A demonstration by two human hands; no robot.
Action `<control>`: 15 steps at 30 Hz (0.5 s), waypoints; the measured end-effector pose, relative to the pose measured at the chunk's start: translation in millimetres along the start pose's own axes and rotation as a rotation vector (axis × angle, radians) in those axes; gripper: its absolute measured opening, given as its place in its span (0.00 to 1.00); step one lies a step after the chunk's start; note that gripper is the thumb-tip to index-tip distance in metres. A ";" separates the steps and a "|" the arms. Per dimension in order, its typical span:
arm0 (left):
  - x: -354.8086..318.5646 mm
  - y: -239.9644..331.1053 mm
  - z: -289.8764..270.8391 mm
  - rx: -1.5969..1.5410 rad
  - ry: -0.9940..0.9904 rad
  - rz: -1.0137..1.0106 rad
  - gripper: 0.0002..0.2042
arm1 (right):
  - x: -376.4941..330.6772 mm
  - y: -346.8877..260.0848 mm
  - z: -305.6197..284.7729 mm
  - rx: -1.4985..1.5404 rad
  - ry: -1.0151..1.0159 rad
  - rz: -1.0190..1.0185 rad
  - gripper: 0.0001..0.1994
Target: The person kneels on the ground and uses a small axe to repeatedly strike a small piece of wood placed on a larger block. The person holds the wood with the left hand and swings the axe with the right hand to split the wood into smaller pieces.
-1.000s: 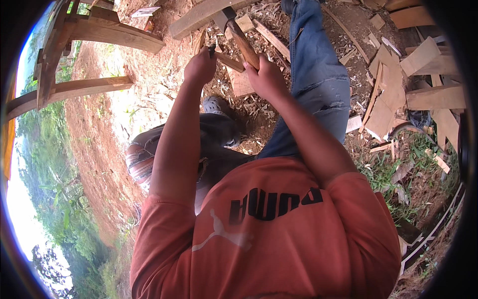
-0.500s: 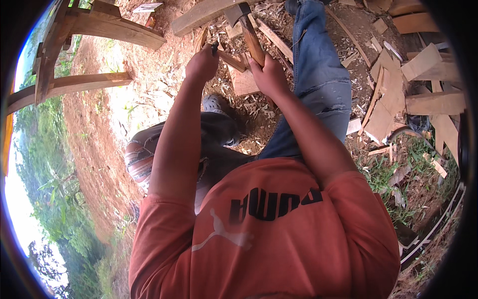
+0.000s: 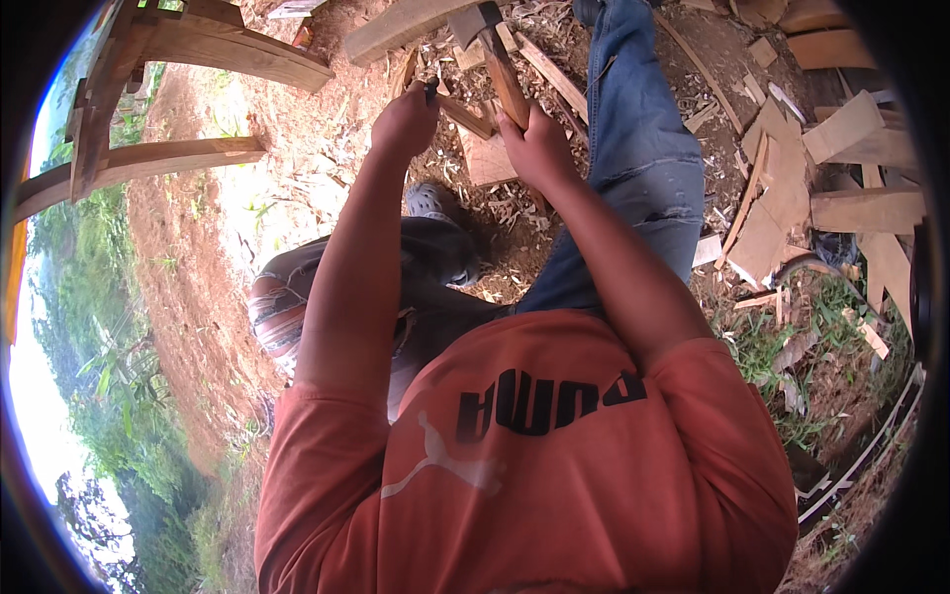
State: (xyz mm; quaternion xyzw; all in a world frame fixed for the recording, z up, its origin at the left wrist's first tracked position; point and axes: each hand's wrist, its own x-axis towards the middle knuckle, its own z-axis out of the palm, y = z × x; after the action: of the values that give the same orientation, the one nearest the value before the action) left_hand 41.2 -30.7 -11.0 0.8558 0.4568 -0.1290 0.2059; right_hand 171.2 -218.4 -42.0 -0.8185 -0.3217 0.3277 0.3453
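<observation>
My right hand [image 3: 539, 148] is wrapped round the wooden handle of a hatchet [image 3: 505, 79]. Its dark metal head points away from me, above a litter of chips. To the left, my left hand [image 3: 406, 121] is closed in a fist, and a small dark end [image 3: 431, 87] sticks out at the thumb side. The rest of what it grips is hidden. Beside that fist a narrow strip of wood [image 3: 465, 117] slants toward a flat wooden block [image 3: 488, 160] on the ground between my hands.
A thick timber [image 3: 396, 30] lies across the far side. Wooden frame pieces [image 3: 237, 54] stand at the far left. Boards and offcuts [image 3: 777, 198] are heaped on the right. My legs in jeans [image 3: 643, 168] stretch out around the work spot, where shavings cover the soil.
</observation>
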 end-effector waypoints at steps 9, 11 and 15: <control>-6.3 5.6 -4.1 0.022 -0.049 0.039 0.21 | 18.2 55.8 15.3 -0.060 -0.003 0.138 0.27; -2.7 0.7 -3.0 0.024 -0.058 0.056 0.21 | 21.9 17.4 -4.5 0.119 -0.034 0.132 0.27; -5.3 0.9 -4.5 0.012 -0.048 0.078 0.20 | 5.7 36.4 14.0 -0.076 -0.057 0.070 0.25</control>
State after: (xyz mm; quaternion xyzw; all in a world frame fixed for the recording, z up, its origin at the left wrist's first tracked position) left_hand 39.2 -32.9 -4.7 0.8709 0.4172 -0.1440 0.2162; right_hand 174.8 -229.3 -79.7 -0.8322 -0.3147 0.3502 0.2928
